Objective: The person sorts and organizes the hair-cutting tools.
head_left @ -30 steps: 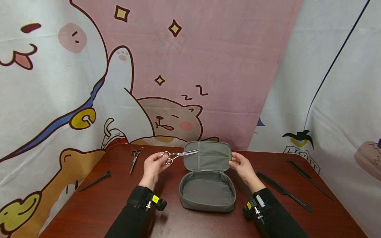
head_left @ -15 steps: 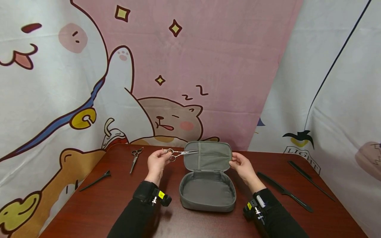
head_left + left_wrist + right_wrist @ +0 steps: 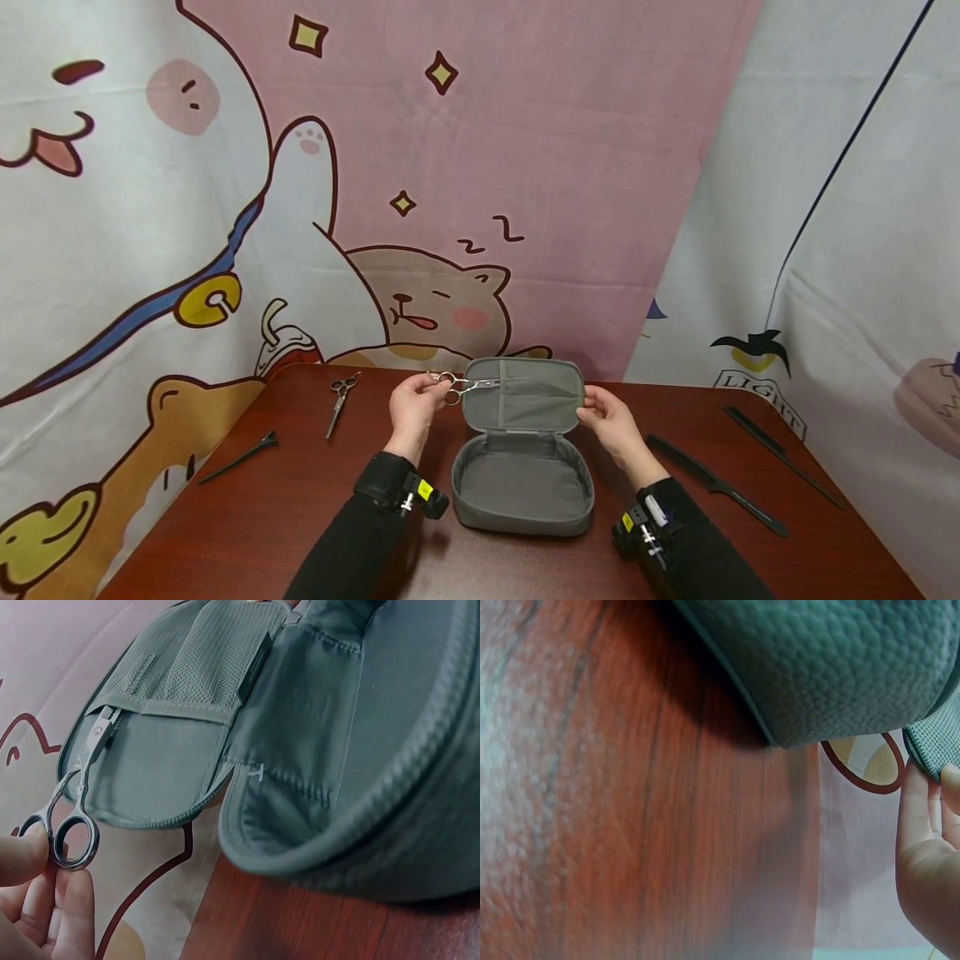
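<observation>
My left hand (image 3: 414, 412) pinches a pair of silver thinning scissors (image 3: 94, 746) by the finger rings. In the left wrist view, the blades pass under the edge of a mesh pocket (image 3: 217, 667) inside the raised lid, and comb-like teeth show through the mesh. The grey zip case (image 3: 525, 523) stands unzipped on the table with its lid (image 3: 483, 412) upright. My right hand (image 3: 613, 423) pinches the lid's right edge between thumb and fingers; the right wrist view catches only part of this hand (image 3: 930, 862).
Another pair of scissors (image 3: 341, 404) and a black hair clip (image 3: 240, 457) lie on the left of the brown table (image 3: 225, 542). To the right lie a wide black comb (image 3: 712, 482) and a thin-tailed comb (image 3: 780, 450). A printed cloth (image 3: 585, 167) hangs behind.
My left hand has moved to the right with the thinning scissors, and their blades have slid further into the mesh pocket. The right hand and the case have stayed in place.
</observation>
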`<state>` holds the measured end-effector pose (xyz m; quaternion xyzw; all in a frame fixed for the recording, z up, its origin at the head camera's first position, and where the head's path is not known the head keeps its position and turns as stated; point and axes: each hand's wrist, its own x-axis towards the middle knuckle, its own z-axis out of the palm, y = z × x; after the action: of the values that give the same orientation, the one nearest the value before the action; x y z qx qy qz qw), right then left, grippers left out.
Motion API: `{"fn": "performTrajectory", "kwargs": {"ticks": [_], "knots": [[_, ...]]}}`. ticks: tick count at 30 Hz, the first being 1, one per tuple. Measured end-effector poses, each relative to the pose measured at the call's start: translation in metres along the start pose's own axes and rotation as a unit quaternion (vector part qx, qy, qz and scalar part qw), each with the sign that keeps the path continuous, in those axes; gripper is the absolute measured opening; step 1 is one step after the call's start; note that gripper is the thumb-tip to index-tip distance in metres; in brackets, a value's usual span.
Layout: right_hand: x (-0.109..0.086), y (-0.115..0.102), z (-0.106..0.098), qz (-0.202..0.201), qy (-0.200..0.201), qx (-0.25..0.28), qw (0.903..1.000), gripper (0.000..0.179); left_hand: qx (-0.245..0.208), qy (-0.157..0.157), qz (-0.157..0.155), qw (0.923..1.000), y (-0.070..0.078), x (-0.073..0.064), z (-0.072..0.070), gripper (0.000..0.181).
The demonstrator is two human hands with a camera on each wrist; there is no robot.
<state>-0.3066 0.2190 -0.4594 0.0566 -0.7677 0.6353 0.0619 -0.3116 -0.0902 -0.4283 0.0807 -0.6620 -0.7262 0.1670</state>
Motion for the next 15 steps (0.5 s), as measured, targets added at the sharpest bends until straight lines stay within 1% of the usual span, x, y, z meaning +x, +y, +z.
{"fn": "performTrajectory", "kwargs": {"ticks": [4,8,15], "knots": [[-0.001,-0.001,0.001,0.001,0.003,0.006,1.0000,0.035,0.004,0.004,0.007,1.0000,0.001,-0.003,0.006,0.010],[-0.001,0.000,0.002,-0.005,0.004,0.004,1.0000,0.035,0.011,0.007,0.015,0.9998,0.000,-0.003,0.011,0.011],[-0.001,0.001,0.002,-0.016,0.010,-0.009,0.9998,0.033,0.038,0.011,0.032,0.9987,-0.001,-0.004,0.014,0.011]]}}
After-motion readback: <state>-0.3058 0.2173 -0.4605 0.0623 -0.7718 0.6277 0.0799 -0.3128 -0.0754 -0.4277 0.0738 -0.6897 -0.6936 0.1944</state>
